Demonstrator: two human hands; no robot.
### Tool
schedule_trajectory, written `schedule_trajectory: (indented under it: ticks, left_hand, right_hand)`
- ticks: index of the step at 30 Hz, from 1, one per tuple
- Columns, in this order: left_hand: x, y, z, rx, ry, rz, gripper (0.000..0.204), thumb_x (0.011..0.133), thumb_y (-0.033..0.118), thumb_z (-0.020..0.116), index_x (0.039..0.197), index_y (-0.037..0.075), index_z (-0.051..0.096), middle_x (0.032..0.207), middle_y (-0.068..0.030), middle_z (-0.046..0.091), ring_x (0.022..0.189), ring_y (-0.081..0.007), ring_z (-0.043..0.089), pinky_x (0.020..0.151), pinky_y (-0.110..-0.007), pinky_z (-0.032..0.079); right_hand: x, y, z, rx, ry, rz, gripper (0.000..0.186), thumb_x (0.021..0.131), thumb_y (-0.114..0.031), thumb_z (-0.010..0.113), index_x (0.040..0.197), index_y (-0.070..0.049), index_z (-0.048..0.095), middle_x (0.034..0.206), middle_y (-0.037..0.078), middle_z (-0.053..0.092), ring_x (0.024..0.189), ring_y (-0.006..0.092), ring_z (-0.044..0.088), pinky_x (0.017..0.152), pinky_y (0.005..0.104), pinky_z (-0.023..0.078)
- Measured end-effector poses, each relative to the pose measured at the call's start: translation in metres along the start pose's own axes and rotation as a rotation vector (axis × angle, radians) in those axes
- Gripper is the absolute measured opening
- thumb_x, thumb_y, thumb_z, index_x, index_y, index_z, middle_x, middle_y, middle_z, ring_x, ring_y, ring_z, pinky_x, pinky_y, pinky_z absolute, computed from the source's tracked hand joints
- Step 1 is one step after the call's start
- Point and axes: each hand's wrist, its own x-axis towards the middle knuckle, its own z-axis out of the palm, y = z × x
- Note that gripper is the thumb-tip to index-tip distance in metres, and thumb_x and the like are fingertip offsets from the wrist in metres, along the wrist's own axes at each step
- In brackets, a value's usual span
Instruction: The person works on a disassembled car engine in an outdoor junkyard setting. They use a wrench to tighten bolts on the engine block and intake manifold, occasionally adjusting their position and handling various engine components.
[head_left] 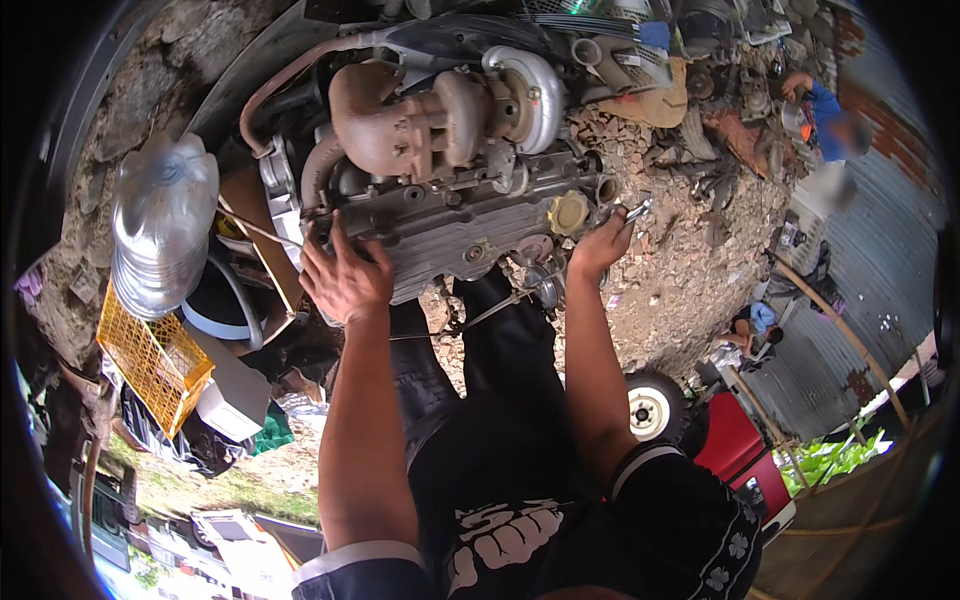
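A grey engine valve cover [445, 235] lies across the engine in front of me, with a yellowish round oil cap [569, 212] near its right end. My left hand [347, 272] rests on the cover's left end, its fingers spread and nothing in its grip. Over at the right end, my right hand [601, 247] is closed round a shiny metal wrench [640, 209], whose bright end sticks out past the fingers. Behind the cover sit a rusty brown turbo housing [400, 120] and a silver curved pipe [535, 95].
To the left are a large clear plastic bottle [163, 215], a yellow crate [150, 350] and a grey-white box [232, 398]. Gravelly ground [650, 270] and piled parts lie right. Two people are farther right, near corrugated sheeting [870, 290]; a wheel [648, 410] is nearer.
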Motion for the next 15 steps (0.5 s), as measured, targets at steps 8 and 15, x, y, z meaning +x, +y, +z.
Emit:
schedule_trajectory:
  ticks: [8,15]
  left_hand:
    - [-0.001,0.000,0.005,0.024,0.069,0.045,0.051,0.082,0.029,0.060,0.132,0.021,0.064,0.130,-0.0215,0.054,0.123,-0.0409,0.053,0.103,-0.052,0.042]
    - [-0.001,0.000,0.007,0.028,0.035,0.056,0.051,0.082,0.027,0.057,0.132,0.020,0.064,0.131,-0.0215,0.055,0.121,-0.0415,0.053,0.103,-0.051,0.043]
  right_hand:
    - [0.066,-0.005,0.015,-0.597,-0.251,-0.197,0.029,0.102,-0.026,0.054,0.100,0.000,0.067,0.084,0.022,0.068,0.078,0.0411,0.066,0.070,0.0471,0.050]
    - [0.067,0.017,0.027,-0.546,-0.245,-0.117,0.031,0.102,-0.031,0.057,0.103,-0.002,0.067,0.088,0.024,0.069,0.083,0.0459,0.066,0.074,0.0520,0.049]
